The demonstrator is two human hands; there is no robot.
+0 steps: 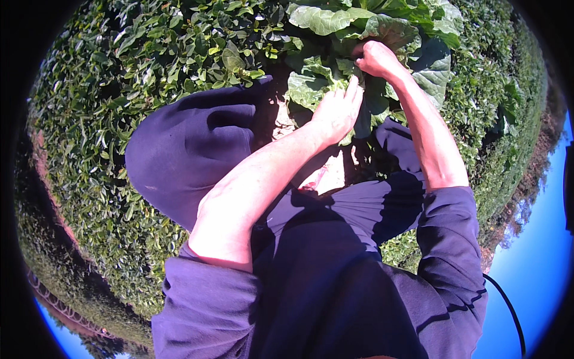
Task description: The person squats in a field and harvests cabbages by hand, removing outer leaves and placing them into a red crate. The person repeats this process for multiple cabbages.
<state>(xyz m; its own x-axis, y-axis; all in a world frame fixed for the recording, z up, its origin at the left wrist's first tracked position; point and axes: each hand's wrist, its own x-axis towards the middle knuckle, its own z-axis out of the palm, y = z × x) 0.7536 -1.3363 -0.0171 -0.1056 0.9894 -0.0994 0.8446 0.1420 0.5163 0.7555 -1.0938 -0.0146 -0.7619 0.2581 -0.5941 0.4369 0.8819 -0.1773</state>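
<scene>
A leafy green vegetable plant [329, 20] with broad, crinkled leaves grows in front of me, between bushes. My left hand [338, 107] lies against its lower leaves [307, 89], fingers stretched and close together; whether they pinch a leaf I cannot tell. Just above and to the right, my right hand [376, 58] is curled among the upper leaves. Its fingertips are partly hidden in shade, so what it grips, if anything, does not show. One large leaf [432, 74] hangs beside my right wrist.
Dense bushes [166, 58] with small glossy leaves stand on the left, and more [497, 107] on the right. My bent knee [193, 148] in dark trousers is beside the plant. Sunlit soil [334, 172] shows below my forearms.
</scene>
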